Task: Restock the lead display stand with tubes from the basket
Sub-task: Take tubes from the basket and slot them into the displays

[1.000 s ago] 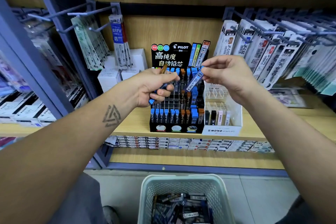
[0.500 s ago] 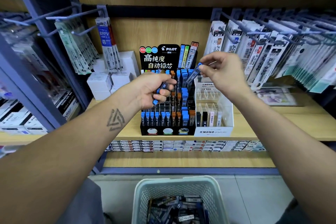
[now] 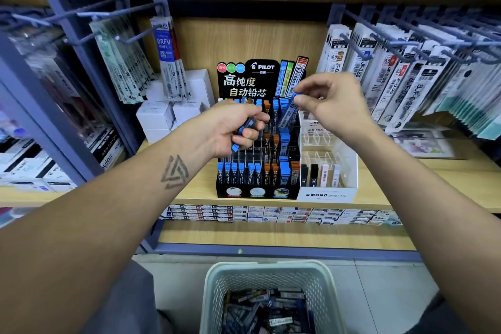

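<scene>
Shop shelf (image 3: 406, 171), stand (image 3: 257, 160) mid-frame. Your right hand (image 3: 333, 106) pinches one blue-capped tube (image 3: 288, 114) tilted over its top right slots; left hand (image 3: 230, 127) fists spare tubes (image 3: 245, 130). Basket (image 3: 271, 272) sits bottom centre.

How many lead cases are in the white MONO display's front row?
4, side by side: two black cases on the left, two pale cases on the right. None seems hidden.
</scene>
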Motion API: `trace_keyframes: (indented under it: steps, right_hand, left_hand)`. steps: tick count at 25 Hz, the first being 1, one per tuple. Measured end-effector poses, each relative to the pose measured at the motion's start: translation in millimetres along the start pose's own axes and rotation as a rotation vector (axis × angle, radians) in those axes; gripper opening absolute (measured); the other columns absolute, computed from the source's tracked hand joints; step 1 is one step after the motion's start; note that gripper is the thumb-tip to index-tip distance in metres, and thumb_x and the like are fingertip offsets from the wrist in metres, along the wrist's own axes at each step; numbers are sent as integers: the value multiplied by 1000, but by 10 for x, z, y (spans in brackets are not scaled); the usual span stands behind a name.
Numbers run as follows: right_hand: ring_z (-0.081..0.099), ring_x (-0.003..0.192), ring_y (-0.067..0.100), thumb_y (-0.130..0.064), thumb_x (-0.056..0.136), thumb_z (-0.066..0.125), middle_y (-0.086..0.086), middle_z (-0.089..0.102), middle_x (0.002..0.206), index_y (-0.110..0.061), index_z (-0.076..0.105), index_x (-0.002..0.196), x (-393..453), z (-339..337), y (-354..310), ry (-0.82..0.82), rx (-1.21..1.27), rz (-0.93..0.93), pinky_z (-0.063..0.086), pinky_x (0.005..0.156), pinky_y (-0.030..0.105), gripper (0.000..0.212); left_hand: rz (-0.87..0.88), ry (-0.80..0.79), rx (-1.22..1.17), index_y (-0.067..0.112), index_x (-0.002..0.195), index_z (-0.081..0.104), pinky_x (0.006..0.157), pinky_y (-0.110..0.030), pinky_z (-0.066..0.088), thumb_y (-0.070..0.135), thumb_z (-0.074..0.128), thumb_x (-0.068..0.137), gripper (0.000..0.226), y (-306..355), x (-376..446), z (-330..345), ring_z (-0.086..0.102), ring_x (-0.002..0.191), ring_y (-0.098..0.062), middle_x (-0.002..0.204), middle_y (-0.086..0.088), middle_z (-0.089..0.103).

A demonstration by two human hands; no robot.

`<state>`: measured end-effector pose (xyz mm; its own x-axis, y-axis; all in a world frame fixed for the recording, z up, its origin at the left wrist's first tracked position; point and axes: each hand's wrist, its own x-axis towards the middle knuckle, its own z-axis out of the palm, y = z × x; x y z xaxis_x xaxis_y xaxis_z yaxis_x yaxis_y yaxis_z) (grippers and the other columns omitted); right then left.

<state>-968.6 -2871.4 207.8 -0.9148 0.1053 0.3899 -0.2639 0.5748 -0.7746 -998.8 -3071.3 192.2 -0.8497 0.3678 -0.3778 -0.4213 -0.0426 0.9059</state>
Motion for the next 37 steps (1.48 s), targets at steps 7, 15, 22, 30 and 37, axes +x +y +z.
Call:
trace_keyframes:
  steps: [7,15,22,30,37]
  right_hand:
    - [70,77,16,-11,84,78,-3,72,80,-21,75,87,-173,23,90,-244,-242,-36,59,80,35,11]
    - [69,74,12,-14,80,82,-3,74,80,-25,75,80,-214,-11,37,-401,-271,-57,56,72,27,14]
    - [67,75,16,-11,81,80,-1,73,82,-21,76,84,-198,-12,86,-295,-217,-104,59,74,35,11]
    - [68,77,17,-14,80,80,0,73,84,-28,74,81,-209,49,112,-308,-239,-89,59,78,41,15]
    - [71,76,20,-12,82,80,-1,72,77,-25,74,82,-193,52,123,-271,-232,-45,60,75,38,15]
  left_hand:
    - [5,-2,15,-1,112,60,29,-16,19,16,48,104,22,-28,-1,46,33,40,-6,61,-3,51]
    - [7,6,17,-2,112,61,29,-16,19,15,49,104,22,-54,18,59,33,40,-6,62,-4,52]
    - [1,8,20,-2,111,61,30,-16,19,15,50,103,21,-67,24,65,33,40,-6,62,-4,52]
    - [-14,-6,21,-1,112,60,29,-16,19,18,49,104,23,-69,51,41,33,41,-6,63,-3,50]
    - [-11,-13,25,-1,112,61,29,-17,20,18,49,104,23,-74,47,51,34,40,-6,61,-3,52]
